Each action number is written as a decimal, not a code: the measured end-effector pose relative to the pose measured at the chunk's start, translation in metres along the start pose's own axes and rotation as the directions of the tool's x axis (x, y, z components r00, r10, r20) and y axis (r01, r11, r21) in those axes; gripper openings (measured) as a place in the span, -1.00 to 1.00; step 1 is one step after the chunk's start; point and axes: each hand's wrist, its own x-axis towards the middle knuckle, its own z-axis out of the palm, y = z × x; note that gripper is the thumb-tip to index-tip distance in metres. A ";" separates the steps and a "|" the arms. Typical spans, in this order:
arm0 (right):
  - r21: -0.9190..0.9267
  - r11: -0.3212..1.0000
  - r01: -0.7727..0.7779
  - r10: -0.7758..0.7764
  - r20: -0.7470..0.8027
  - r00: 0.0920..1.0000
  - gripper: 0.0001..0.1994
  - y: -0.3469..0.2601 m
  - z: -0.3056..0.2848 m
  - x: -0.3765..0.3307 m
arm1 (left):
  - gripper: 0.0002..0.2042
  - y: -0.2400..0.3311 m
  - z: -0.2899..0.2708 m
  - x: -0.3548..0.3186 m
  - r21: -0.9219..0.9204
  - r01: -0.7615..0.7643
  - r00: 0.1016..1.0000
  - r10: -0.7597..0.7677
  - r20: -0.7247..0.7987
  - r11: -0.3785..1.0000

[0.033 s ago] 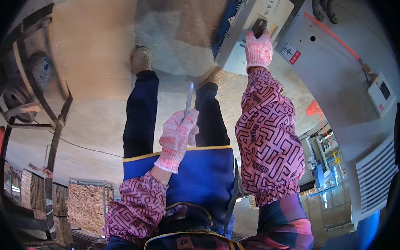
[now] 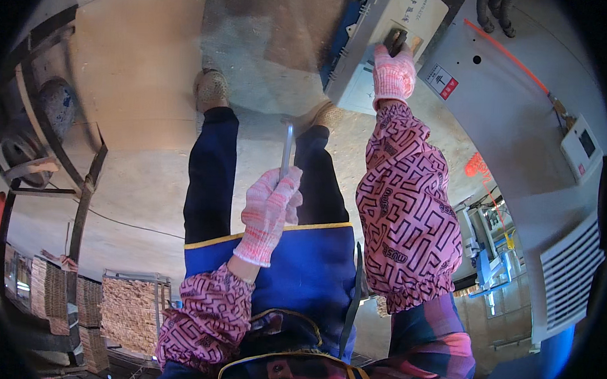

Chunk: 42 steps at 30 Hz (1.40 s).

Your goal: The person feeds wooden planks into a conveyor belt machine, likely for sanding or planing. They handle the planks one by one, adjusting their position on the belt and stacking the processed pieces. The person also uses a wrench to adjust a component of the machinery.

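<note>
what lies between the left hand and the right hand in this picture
In the head view, the right leg and a patch of floor show between the left hand and the right hand.

This looks like a workshop or a small factory. There is a big grey machine cabinet (image 2: 516, 131) with slatted vents (image 2: 570, 276), and a pale switch box (image 2: 409, 18) sits beside it. Piles of cut wood (image 2: 130, 310) stand on the bare, stained floor (image 2: 131, 114).
</note>
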 end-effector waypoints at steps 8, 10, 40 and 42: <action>0.338 0.935 -0.102 0.057 0.142 0.988 -0.25 0.083 -0.061 0.031 | -0.72 0.014 0.006 0.011 0.127 -0.123 0.992 0.121 0.025 0.984; 0.387 0.893 -0.229 0.179 0.161 0.971 -0.19 0.097 -0.065 0.044 | -0.73 0.031 0.018 0.038 0.183 -0.186 0.979 0.167 0.114 0.965; 0.777 0.475 -0.413 0.256 0.327 0.910 -0.45 0.218 -0.053 0.005 | -0.37 -0.015 0.222 0.128 0.579 -0.607 0.793 0.461 0.398 0.545; 0.756 0.514 -0.406 0.253 0.318 0.914 -0.47 0.232 -0.056 -0.005 | -0.39 -0.024 0.227 0.110 0.581 -0.669 0.735 0.530 0.423 0.464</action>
